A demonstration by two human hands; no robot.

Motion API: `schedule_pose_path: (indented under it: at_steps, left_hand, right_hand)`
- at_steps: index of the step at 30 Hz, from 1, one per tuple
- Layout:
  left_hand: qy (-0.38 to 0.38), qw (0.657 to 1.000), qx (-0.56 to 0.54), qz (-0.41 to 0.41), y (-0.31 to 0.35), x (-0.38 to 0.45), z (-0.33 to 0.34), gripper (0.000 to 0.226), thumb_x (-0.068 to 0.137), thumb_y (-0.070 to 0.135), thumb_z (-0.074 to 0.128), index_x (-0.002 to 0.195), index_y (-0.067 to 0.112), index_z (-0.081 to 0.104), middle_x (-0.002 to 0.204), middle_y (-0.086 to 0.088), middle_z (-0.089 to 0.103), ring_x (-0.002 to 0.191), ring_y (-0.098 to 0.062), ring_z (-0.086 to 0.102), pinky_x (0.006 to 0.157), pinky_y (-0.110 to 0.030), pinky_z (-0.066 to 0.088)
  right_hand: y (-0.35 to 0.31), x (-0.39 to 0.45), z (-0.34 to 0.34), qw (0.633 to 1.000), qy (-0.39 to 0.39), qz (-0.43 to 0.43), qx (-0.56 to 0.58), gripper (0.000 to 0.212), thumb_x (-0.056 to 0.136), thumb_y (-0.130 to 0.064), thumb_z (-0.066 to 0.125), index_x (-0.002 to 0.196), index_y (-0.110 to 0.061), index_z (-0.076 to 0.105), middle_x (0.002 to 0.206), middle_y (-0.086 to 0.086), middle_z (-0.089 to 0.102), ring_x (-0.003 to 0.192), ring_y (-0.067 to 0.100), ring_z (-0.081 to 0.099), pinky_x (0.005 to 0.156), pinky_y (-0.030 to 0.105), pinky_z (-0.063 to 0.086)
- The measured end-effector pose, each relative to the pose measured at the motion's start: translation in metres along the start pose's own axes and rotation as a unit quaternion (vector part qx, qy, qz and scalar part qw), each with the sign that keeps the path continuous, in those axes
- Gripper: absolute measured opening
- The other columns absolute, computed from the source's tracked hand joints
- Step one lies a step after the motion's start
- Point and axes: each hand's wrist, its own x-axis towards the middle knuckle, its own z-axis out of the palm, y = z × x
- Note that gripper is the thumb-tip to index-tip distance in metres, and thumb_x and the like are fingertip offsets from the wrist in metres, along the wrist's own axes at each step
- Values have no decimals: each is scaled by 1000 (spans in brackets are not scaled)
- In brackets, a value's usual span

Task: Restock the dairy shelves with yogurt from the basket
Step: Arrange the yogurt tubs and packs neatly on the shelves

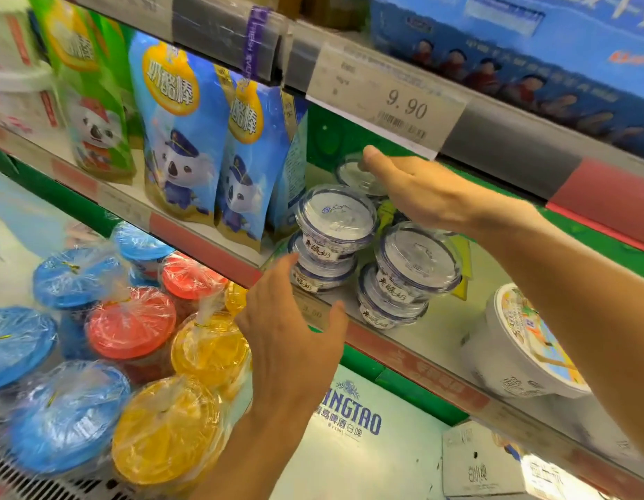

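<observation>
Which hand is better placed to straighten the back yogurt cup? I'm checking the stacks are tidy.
The right hand: its fingers already rest on the back yogurt cup. The left hand is open down at the shelf edge, before the front stack.

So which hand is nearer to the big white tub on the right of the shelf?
Right. The right hand reaches over the stacked yogurt cups, its forearm passing just above the white tub. The left hand is further left, beyond the cups.

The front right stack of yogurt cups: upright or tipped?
Upright. The front right stack sits with three cups nested lid-up on the shelf, labels facing out. Neither hand touches it.
</observation>
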Motion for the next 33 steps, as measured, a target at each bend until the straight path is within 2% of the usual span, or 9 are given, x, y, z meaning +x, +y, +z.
schedule_pose_path:
  at_steps: [4,8,12,15,17,19,24,28,33]
  left_hand:
    - [-32,999,-24,-2,-2,1,-6,68,82,27,76,141,30,41,138,11,50,128,-8,40,102,-25,16]
    - [-60,998,-13,-11,4,4,-18,68,85,27,73,144,30,40,139,10,50,127,-8,37,108,-30,22]
    - [-76,997,16,-19,20,12,-41,68,85,30,71,144,29,38,139,8,49,129,-13,38,111,-34,24]
    - [-77,997,25,-19,41,20,-71,66,86,32,71,145,27,40,141,6,50,130,-17,42,112,-42,33]
    - [-81,996,26,-3,56,25,-93,62,87,33,70,142,30,43,139,7,51,130,-15,45,109,-45,39]
    - [-84,996,23,12,76,25,-116,55,87,34,69,136,33,46,134,10,54,126,-13,49,105,-45,44]
    - [-65,996,40,48,148,24,-168,45,88,36,67,129,36,51,122,10,58,110,-19,58,93,-46,50]
    - [-88,990,57,92,211,22,-199,43,90,32,68,131,30,53,125,9,58,116,-15,53,95,-38,47]
    - [-116,986,73,98,267,23,-222,44,94,34,65,134,23,51,126,6,55,106,-8,48,86,-27,38]
  right_hand:
    - [6,2,2,1000,-1,-8,-1,51,110,-37,20,154,-14,34,156,-2,38,104,-18,29,66,-18,15]
    - [3,0,3,998,-3,7,58,49,111,-33,21,154,-12,32,144,-13,37,101,-22,27,68,-17,17]
    - [-16,-16,4,987,-24,39,154,50,110,-35,21,157,-19,22,154,-12,29,136,-2,30,87,-10,27]
    - [-24,-42,5,997,30,77,-10,60,104,-59,18,155,-30,33,156,-5,39,143,21,37,114,25,29]
    - [-29,-64,9,991,89,74,-62,60,102,-62,22,136,-25,56,137,1,60,128,28,53,105,35,41]
    - [-36,-89,15,992,116,36,-38,57,99,-61,29,124,-20,59,122,4,65,116,27,57,98,38,43]
    - [-63,-153,-4,995,102,-12,-1,83,86,-76,25,133,-15,56,133,5,55,126,23,47,109,40,36]
    - [-84,-205,-52,994,100,-16,33,51,97,-57,47,134,-24,52,134,-3,57,126,17,51,104,33,40]
    - [-91,-251,-120,976,211,-13,52,42,92,-51,59,125,-26,58,122,-7,65,114,13,60,97,35,48]
